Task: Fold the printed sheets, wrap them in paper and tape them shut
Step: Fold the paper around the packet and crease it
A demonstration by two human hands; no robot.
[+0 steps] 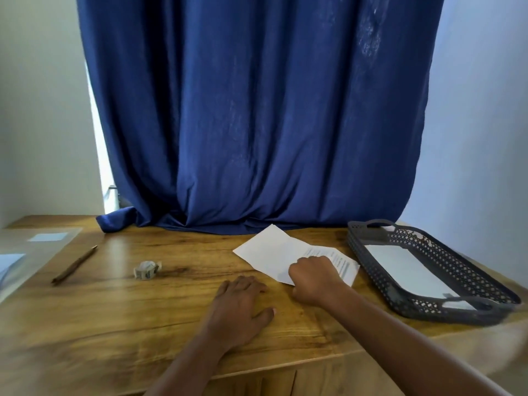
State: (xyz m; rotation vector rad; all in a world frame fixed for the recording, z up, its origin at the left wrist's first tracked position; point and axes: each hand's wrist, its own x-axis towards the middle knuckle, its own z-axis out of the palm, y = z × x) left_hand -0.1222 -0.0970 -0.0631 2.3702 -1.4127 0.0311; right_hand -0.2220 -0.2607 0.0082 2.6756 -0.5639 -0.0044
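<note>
Now right hand (314, 277) grips printed sheet (285, 254).

printed sheet (340, 260) bears blurred text lines, nothing legible anywhere

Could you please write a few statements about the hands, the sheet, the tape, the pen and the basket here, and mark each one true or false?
1. The right hand rests on the printed sheet with curled fingers. True.
2. The left hand holds the tape roll. False: it lies flat on the table, apart from the roll.
3. The dark basket holds white paper. True.
4. The pen lies inside the basket. False: it lies on the table, left of the roll.
5. A blue curtain hangs behind the table. True.
</note>
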